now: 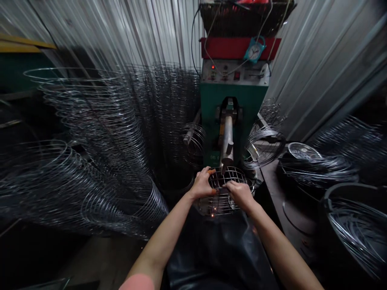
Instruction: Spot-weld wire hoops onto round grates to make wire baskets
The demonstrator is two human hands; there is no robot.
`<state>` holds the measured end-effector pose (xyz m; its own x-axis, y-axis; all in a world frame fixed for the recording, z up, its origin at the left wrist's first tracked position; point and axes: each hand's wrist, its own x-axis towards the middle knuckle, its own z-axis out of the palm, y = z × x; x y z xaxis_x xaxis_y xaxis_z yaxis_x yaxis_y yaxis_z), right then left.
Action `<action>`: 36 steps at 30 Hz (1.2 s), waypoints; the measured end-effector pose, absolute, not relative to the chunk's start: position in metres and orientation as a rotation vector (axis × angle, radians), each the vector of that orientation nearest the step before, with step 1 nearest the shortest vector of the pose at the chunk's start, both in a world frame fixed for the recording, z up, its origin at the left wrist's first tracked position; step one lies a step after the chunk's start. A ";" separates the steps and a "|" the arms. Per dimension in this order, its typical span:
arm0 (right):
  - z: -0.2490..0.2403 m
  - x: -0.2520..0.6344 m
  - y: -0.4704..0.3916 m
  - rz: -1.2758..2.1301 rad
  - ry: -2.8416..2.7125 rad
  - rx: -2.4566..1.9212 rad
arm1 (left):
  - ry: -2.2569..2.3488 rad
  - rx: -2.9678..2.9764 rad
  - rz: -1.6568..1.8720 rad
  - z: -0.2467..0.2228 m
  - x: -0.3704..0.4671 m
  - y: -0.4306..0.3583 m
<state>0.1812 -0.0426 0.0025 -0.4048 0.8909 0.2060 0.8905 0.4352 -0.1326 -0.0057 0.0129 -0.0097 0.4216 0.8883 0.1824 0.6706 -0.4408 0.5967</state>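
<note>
A round wire basket of bright metal rods is held at the welding machine's lower arm, over my lap. My left hand grips its left side, with thumb and forefinger spread along the wires and orange coverings on their tips. My right hand is closed on the wires at the right, its fingertips pinched near the basket's middle; whether it also holds a loose wire I cannot make out. Just above the basket is the machine's metal electrode arm. Small glowing sparks show below the left hand.
The green welding machine carries a red tray and a blue clock. Tall stacks of wire rings crowd the left. Wire hoops hang beside the machine. At right are wire coils and a dark bucket of wires.
</note>
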 end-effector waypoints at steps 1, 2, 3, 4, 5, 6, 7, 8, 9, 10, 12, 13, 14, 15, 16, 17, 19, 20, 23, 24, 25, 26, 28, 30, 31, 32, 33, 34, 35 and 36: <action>0.003 0.180 -0.038 -0.018 -2.449 -1.567 | 1.346 2.248 0.675 -0.009 -0.005 0.016; 0.002 0.179 -0.034 -0.030 -2.455 -1.580 | 1.368 2.260 0.676 -0.008 -0.004 0.020; 0.001 0.178 -0.030 -0.033 -2.452 -1.594 | 1.383 2.278 0.679 -0.007 -0.004 0.022; 0.000 0.177 -0.028 -0.028 -2.439 -1.606 | 1.391 2.295 0.684 -0.006 -0.003 0.024; -0.001 0.177 -0.026 -0.012 -2.414 -1.612 | 1.390 2.306 0.690 -0.005 -0.003 0.026; -0.003 0.177 -0.026 0.012 -2.369 -1.608 | 1.380 2.314 0.696 -0.005 -0.003 0.026; -0.004 0.177 -0.028 0.042 -2.301 -1.593 | 1.370 2.316 0.703 -0.005 -0.003 0.027; -0.006 0.179 -0.032 0.080 -2.208 -1.570 | 1.364 2.318 0.707 -0.005 -0.003 0.027; -0.010 0.181 -0.038 0.127 -2.094 -1.540 | 1.363 2.322 0.706 -0.006 -0.003 0.027; -0.014 0.184 -0.045 0.187 -1.964 -1.515 | 1.367 2.330 0.702 -0.006 -0.003 0.028; -0.031 0.193 -0.066 0.350 -1.700 -1.511 | 1.388 2.346 0.695 -0.008 -0.003 0.030; -0.043 0.198 -0.078 0.444 -1.587 -1.534 | 1.403 2.345 0.693 -0.009 -0.003 0.033; -0.058 0.203 -0.091 0.537 -1.500 -1.569 | 1.419 2.337 0.695 -0.010 -0.002 0.036; -0.074 0.208 -0.105 0.607 -1.432 -1.610 | 1.438 2.323 0.701 -0.011 -0.001 0.040; -0.091 0.212 -0.119 0.657 -1.374 -1.648 | 1.459 2.306 0.710 -0.012 -0.001 0.044; -0.108 0.215 -0.133 0.688 -1.325 -1.667 | 1.480 2.289 0.719 -0.013 0.000 0.048; -0.134 0.221 -0.155 0.702 -1.221 -1.663 | 1.513 2.272 0.736 -0.013 0.000 0.056; -0.143 0.223 -0.163 0.716 -1.145 -1.666 | 1.520 2.270 0.737 -0.014 0.001 0.059; -0.145 0.227 -0.174 0.838 -0.816 -1.615 | 1.519 2.271 0.722 -0.012 0.000 0.063; -0.141 0.228 -0.175 0.919 -0.683 -1.570 | 1.522 2.265 0.713 -0.012 0.000 0.062; -0.135 0.230 -0.175 1.008 -0.551 -1.510 | 1.528 2.254 0.704 -0.011 0.000 0.060; -0.129 0.232 -0.175 1.101 -0.432 -1.440 | 1.535 2.241 0.698 -0.010 -0.001 0.056; -0.119 0.236 -0.179 1.253 -0.250 -1.318 | 1.522 2.235 0.680 -0.008 -0.002 0.044; -0.115 0.240 -0.187 1.340 -0.152 -1.253 | 1.464 2.266 0.661 -0.008 -0.004 0.028; -0.116 0.241 -0.193 1.367 -0.116 -1.239 | 1.428 2.288 0.654 -0.009 -0.004 0.019; -0.117 0.242 -0.198 1.388 -0.082 -1.233 | 1.396 2.307 0.649 -0.010 -0.005 0.011; -0.119 0.242 -0.202 1.401 -0.047 -1.233 | 1.374 2.321 0.648 -0.010 -0.005 0.005; -0.122 0.242 -0.206 1.410 -0.014 -1.232 | 1.365 2.326 0.646 -0.011 -0.005 -0.001; -0.124 0.241 -0.209 1.417 0.006 -1.229 | 1.365 2.325 0.644 -0.012 -0.005 -0.005; -0.125 0.241 -0.211 1.418 0.005 -1.229 | 1.372 2.321 0.637 -0.012 -0.005 -0.008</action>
